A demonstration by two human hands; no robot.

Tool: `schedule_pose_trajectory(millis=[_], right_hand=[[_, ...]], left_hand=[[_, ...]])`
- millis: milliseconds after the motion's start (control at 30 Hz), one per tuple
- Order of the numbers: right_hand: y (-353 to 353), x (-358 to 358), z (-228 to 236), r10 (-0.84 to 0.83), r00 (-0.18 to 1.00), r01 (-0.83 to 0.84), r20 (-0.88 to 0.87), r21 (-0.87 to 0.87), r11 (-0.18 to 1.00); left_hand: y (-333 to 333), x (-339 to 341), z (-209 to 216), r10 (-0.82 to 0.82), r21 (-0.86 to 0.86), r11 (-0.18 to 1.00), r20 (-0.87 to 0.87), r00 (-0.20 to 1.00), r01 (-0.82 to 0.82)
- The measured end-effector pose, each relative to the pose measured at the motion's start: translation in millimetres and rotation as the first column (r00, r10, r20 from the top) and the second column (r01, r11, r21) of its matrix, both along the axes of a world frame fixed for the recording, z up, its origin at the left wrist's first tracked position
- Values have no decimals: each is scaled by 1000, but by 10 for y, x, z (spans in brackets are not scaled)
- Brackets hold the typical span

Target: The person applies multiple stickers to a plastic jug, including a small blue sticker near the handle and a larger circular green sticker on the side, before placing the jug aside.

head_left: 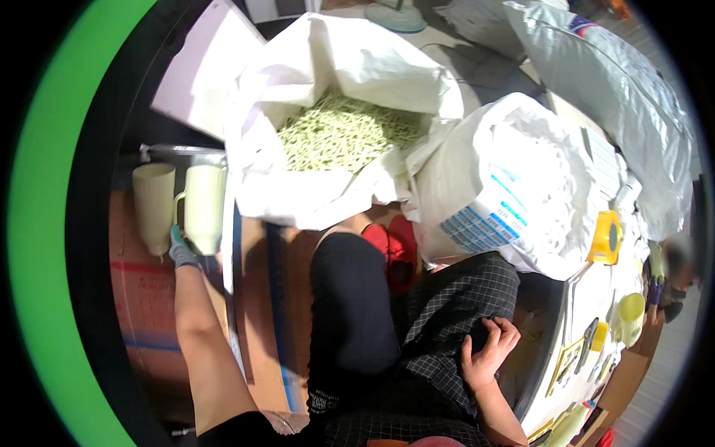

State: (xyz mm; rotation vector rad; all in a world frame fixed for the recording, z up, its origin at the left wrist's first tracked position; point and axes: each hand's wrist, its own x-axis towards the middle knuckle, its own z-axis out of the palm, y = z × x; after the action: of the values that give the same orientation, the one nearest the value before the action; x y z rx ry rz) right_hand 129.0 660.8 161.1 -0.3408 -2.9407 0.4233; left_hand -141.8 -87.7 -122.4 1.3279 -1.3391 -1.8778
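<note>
My left hand, in a light grey-blue glove, reaches out at the far left. Its fingers close on the narrow lower end of a pale green mug with a side handle, and that end partly hides them. Just left of this mug is a second, similar pale cup, tapering toward its lower end. My bare right hand rests on my checked right thigh, fingers loosely bent and apart, holding nothing.
Ahead, a large white sack holds thin pale green pieces. Right of it stands a white sack with blue print. A white table at right carries a yellow tape dispenser and a yellow-green cup. Brown cardboard lies at left.
</note>
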Motion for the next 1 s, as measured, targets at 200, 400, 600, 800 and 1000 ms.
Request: schedule_pose_trajectory(millis=[200, 400, 600, 800, 1000], right_hand=[[-55, -41, -7, 39, 999, -40, -34, -43, 998], [-18, 72, 46, 5, 995, -6, -96, -5, 1000], [-519, -146, 197, 260, 931, -364, -256, -686, 630], [-1090, -50, 365, 314, 911, 399, 267, -761, -512], [-316, 880, -9, 442, 876, 476, 193, -499, -724]], left_hand=[[-100, -115, 499, -338, -426, 807, 236, 911, 409], [1791, 755, 1822, -197, -901, -208, 420, 886, 381], [3398, 1916, 3429, -664, -882, 408, -109, 740, 235], [4406, 2309, 3182, -963, -778, 133, 45, 266, 614], [5117, 2337, 3318, -924, -206, -61, -359, -133, 977]])
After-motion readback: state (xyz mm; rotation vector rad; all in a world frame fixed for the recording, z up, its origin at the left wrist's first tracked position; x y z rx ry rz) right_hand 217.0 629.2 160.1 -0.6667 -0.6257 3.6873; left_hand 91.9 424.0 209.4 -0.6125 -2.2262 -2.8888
